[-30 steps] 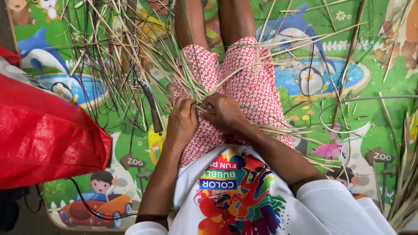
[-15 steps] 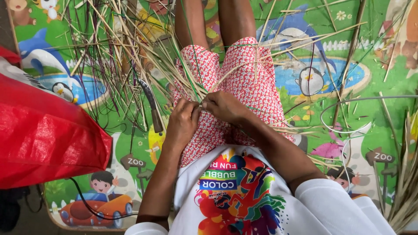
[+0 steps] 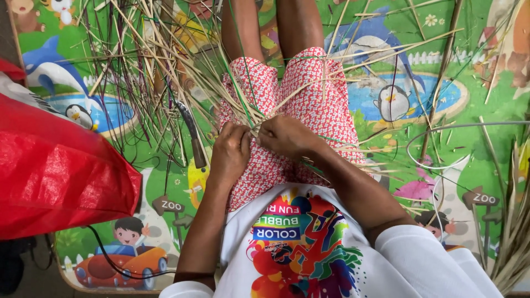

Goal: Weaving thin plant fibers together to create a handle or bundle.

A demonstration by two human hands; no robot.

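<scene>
I sit on a colourful play mat (image 3: 452, 182) with my legs stretched out, in red patterned shorts (image 3: 326, 105). My left hand (image 3: 229, 154) and my right hand (image 3: 287, 138) meet over my lap, both pinching a bunch of thin dry straw-coloured strips (image 3: 259, 113). The strips fan out from my fingers up and to the left, and some run right across my thigh. A few thin green strands are mixed in with them.
A big red bag (image 3: 55, 176) fills the left side. A knife (image 3: 192, 135) with a dark blade lies on the mat left of my left leg. More dry strips lie at the far right edge (image 3: 513, 243). A grey cable (image 3: 441, 149) loops at right.
Both hands have shifted slightly while working the strips at my lap; the bundle stays in the same place.
</scene>
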